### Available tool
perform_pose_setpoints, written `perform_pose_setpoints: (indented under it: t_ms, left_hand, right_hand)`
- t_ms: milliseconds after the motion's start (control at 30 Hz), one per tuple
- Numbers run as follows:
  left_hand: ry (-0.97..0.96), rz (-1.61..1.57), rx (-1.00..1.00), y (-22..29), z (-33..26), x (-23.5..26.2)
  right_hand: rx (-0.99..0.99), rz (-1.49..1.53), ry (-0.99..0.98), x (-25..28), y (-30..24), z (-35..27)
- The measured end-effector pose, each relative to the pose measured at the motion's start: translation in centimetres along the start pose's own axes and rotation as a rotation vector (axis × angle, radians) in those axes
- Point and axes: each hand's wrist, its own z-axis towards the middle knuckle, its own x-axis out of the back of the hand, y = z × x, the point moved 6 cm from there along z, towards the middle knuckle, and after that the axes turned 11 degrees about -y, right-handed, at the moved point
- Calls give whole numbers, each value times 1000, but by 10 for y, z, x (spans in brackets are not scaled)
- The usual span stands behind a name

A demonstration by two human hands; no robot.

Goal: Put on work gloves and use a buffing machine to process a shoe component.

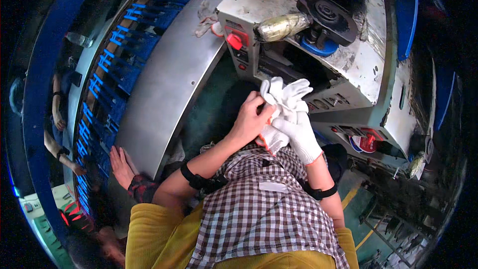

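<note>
My bare left hand (250,119) pinches a white knit glove (286,92) in front of my lap. The glove's fingers point up and away from me, and its orange-edged cuff (272,139) hangs between my hands. My right hand (302,142) wears a white work glove with an orange edge at the wrist. Its fingers are closed on the same loose glove from the right side. Folds of white fabric partly hide the fingertips of both hands.
A curved metal ledge (164,65) runs along a blue slatted conveyor (107,65) on my left. Another person's hand (121,167) rests on that ledge. A worn white machine (269,0) with a wrapped handle (281,27) and red switch (234,41) stands ahead. More gloves (205,22) lie near it.
</note>
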Motion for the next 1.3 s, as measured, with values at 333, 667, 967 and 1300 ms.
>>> perform_pose_setpoints:
  t_ms: [333,667,967,1300]
  left_hand:
    - [-9,-846,353,-37,11,-5]
    - [-464,-978,815,-74,-21,-113]
    - [-445,-825,682,-59,-7,-119]
    - [188,-341,347,-146,11,-7]
  right_hand:
    - [40,9,223,54,6,-20]
    - [262,-455,568,85,-23,-83]
    - [55,-1028,223,56,-12,-90]
    - [-120,-1472,17,31,-14,-17]
